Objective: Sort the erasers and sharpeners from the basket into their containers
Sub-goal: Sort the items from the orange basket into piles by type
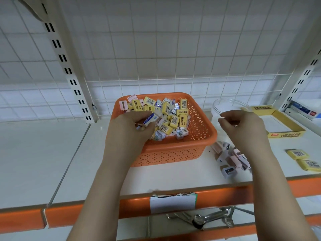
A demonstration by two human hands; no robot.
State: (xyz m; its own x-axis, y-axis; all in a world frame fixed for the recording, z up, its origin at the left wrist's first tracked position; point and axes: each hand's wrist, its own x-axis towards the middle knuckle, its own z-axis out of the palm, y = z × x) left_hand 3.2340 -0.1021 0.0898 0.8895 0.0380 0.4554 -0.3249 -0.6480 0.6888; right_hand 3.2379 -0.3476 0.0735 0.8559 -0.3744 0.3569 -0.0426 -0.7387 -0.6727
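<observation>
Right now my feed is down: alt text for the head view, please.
The left hand grips white erasers in the orange basket of mixed stationery. The right hand hovers empty near a clear tub, above sharpeners piled on the shelf.

Head-worn wide-angle view, looking forward and down onto a shop shelf.

The single camera sits above and behind the forearms, close enough that the left hand point(133, 126) and right hand point(243, 126) fill the middle of the frame. It faces the wire grid back panel point(156, 49); the orange basket point(173, 150) lies centred, the shelf's front edge point(260, 186) runs below. Straight lines bow toward the borders.
</observation>
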